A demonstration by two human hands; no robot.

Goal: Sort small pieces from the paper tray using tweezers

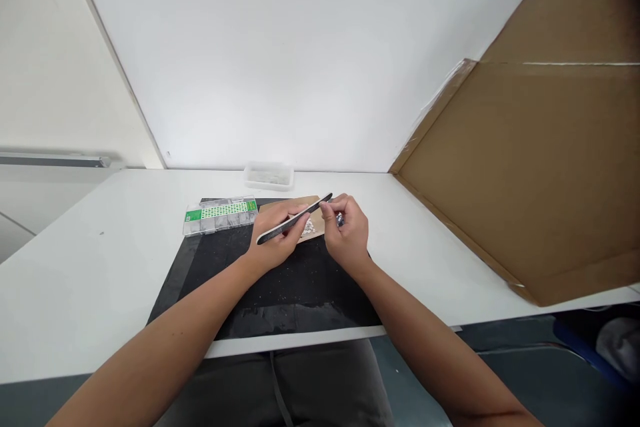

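A dark nail file [295, 219] with a pale edge lies slantwise in my left hand [276, 230], its thumb and fingers closed on it. The far end of the file reaches up to the fingertips of my right hand [346, 230]. That hand is closed in a pinch against the file's end; whatever sits in the pinch is too small to make out. Something small and shiny shows beside its curled fingers. Below and between both hands, a brown board [316, 235] bears a heap of small white pieces [309, 227].
A black mat [295, 287] with pale specks covers part of the white table [440, 247]. To the left stands a clear compartment box [220, 217] with a green label. Farther back is a translucent tray [269, 177]. A large cardboard panel [540, 173] leans at the right.
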